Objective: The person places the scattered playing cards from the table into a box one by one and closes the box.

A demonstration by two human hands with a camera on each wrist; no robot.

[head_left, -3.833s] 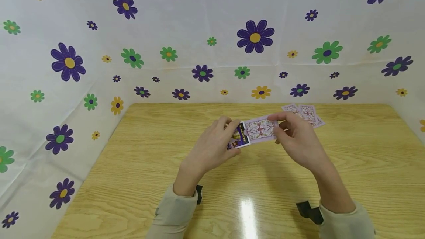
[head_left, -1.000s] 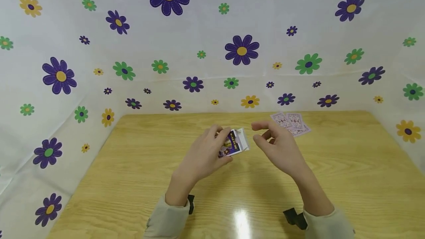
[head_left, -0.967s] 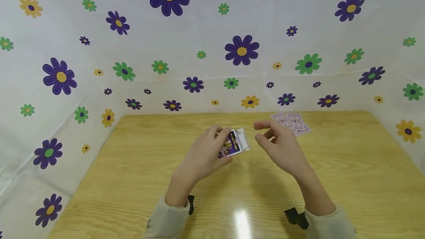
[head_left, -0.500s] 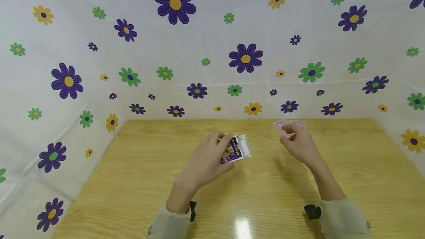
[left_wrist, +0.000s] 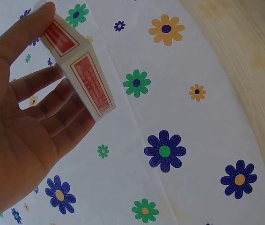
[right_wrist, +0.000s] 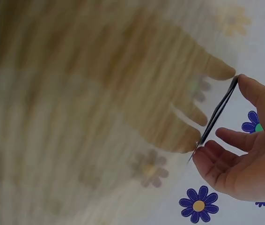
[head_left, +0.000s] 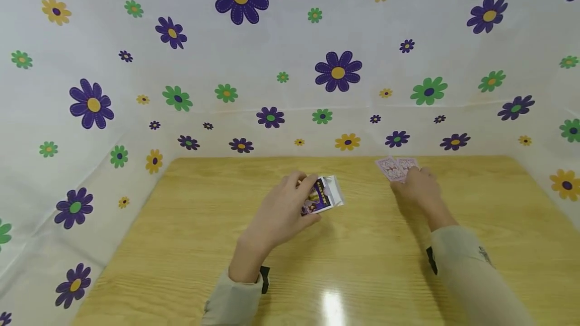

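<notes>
card box (head_left: 323, 196) is held above the middle of the desk (head_left: 190, 245), gripped in the left hand (head_left: 283, 210); thumb on one edge, fingers on the other, open end toward the right; head view shows the purple printed face and white flap; left wrist view (left_wrist: 78, 70) shows what head view can't: the white side panels with red print, thumb tip at the top corner, fingers spread behind the box, nothing else in that hand.

right hand (head_left: 414, 190) is at the far right part of the desk, over the loose playing cards (head_left: 393, 167) lying face down near the back edge; head view only shows the back of the hand, fingers hidden; right wrist view shows one card (right_wrist: 215, 117) edge-on, pinched between thumb and fingertips (right_wrist: 207, 157), rest of that frame motion-blurred.

beige sleeves on both forearms; flower-print sheet (head_left: 290, 64) behind and beside the desk.
</notes>
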